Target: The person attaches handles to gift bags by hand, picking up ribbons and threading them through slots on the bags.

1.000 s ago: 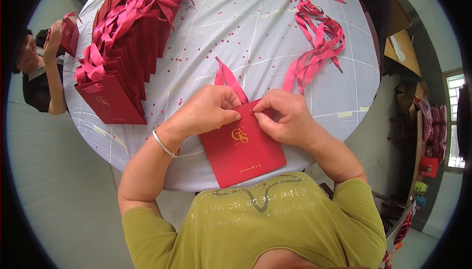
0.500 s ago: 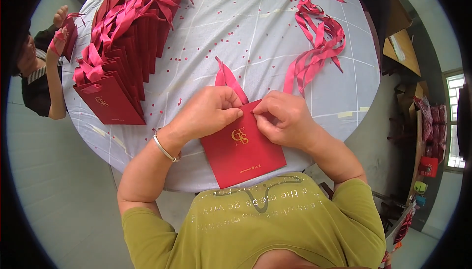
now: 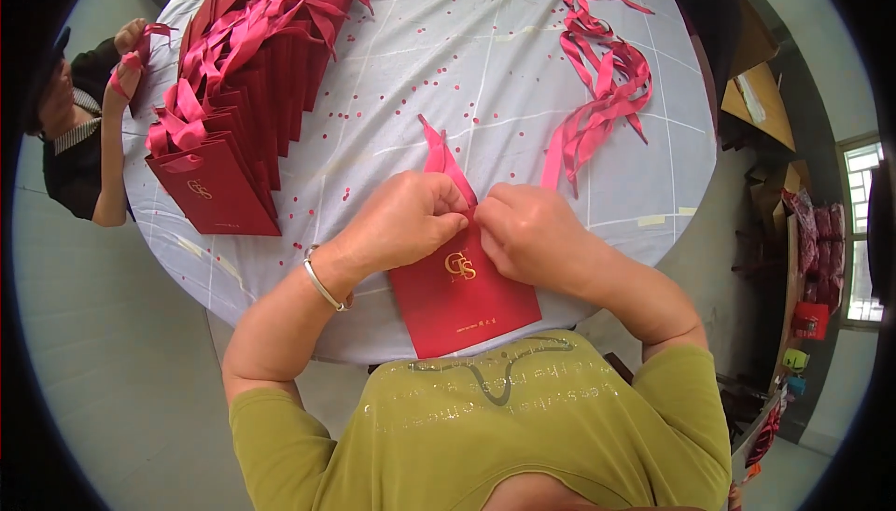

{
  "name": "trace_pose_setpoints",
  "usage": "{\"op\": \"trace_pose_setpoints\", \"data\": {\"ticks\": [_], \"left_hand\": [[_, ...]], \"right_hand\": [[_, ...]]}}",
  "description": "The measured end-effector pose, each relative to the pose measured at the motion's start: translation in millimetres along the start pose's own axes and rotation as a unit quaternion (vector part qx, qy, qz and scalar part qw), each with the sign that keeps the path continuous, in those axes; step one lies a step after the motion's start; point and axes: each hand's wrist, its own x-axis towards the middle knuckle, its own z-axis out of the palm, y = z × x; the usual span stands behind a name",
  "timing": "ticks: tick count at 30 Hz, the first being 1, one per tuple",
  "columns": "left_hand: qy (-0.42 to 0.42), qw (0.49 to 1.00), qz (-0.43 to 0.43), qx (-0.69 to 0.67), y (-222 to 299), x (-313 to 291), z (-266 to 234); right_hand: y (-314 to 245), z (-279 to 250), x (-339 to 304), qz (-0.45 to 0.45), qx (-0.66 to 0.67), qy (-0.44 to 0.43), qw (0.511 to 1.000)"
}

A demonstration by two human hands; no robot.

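Note:
A flat red paper gift bag (image 3: 471, 301) with a gold emblem lies at the table's near edge, in front of my chest. My left hand (image 3: 415, 217) is closed in a pinch on its top edge, thumb on the front face; a silver bangle circles that wrist. Behind the bag's top edge a pink ribbon (image 3: 445, 161) stands up, its loose end pointing away from me. Close beside the left fingers, my right hand (image 3: 527, 231) is closed at the top edge too, over the bag's right part. Its fingertips are hidden, so what it pinches does not show.
Red bags with pink ribbon handles (image 3: 224, 184) stand in a long row at left. Loose pink ribbons (image 3: 602, 110) lie tangled at right. Small red paper dots (image 3: 439, 72) dot the white tablecloth (image 3: 392, 128). Another person's hand (image 3: 126, 72) holds a bag at the far left.
My right hand has closed in against the left fingers and turned so its fingertips are hidden. Both hands have shifted slightly. The bag stays almost in place.

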Motion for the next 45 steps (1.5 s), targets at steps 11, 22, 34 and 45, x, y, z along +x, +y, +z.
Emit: {"op": "trace_pose_setpoints", "data": {"ticks": [11, 22, 34, 45], "left_hand": [[0.066, 0.993, 0.086, 0.056, 9.2, -13.3, 3.1], [0.220, 0.928, 0.200, 0.222, 19.1, -28.7, 27.0], [0.171, 0.954, 0.157, 0.192, 13.6, -28.2, 20.0], [0.188, 0.937, 0.186, 0.227, 17.2, -31.5, 22.8]], "right_hand": [[-1.8, -33.8, 18.9, 0.086, 0.184, -0.046, 0.978], [34.5, -43.1, 76.2, 0.214, 0.304, -0.413, 0.831], [33.1, -17.5, 65.0, 0.387, 0.449, -0.339, 0.731], [36.5, -40.7, 71.7, 0.313, 0.428, -0.263, 0.806]]}}
